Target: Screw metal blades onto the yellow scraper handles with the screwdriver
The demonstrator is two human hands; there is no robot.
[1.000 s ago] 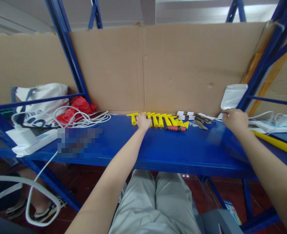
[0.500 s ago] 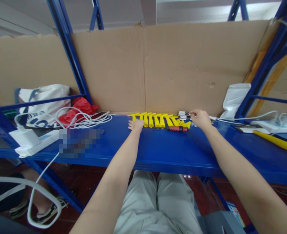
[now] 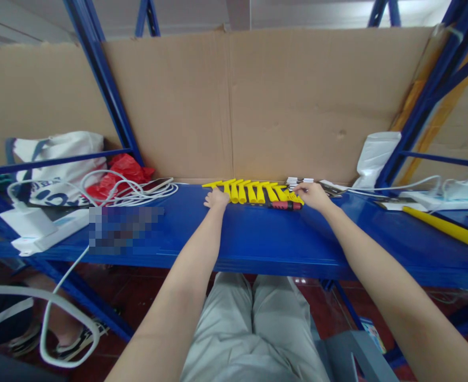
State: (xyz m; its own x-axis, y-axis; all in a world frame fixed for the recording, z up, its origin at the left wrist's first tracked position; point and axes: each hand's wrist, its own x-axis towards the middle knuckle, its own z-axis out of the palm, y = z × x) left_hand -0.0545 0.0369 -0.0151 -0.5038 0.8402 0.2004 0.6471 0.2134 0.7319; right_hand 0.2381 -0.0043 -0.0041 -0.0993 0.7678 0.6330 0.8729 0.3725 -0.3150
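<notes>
A row of several yellow T-shaped plastic pieces (image 3: 242, 192) lies along the back of the blue shelf. At the row's left end rests my left hand (image 3: 217, 198), fingers apart, touching or just beside the outermost piece. My right hand (image 3: 314, 195) is at the other end, its thumb and fingers pinched together over small yellow pieces (image 3: 295, 198); whatever the pinch may hold is too small to make out. In front of the row lies a screwdriver with a red and black handle (image 3: 285, 205). Small white-and-black items (image 3: 293, 181) sit behind my right fingertips.
Cardboard (image 3: 289, 106) walls off the back. On the left are a white power strip (image 3: 46, 239), coiled white cable (image 3: 150, 195), a red plastic bag (image 3: 124, 170) and a cloth bag (image 3: 64, 159). To the right, a white pouch (image 3: 377, 156) stands near a long yellow piece (image 3: 442, 225).
My right hand has come left and slightly forward, from the white-and-black items to the small yellow pieces. My left hand stays at the row's left end. The view has shifted slightly.
</notes>
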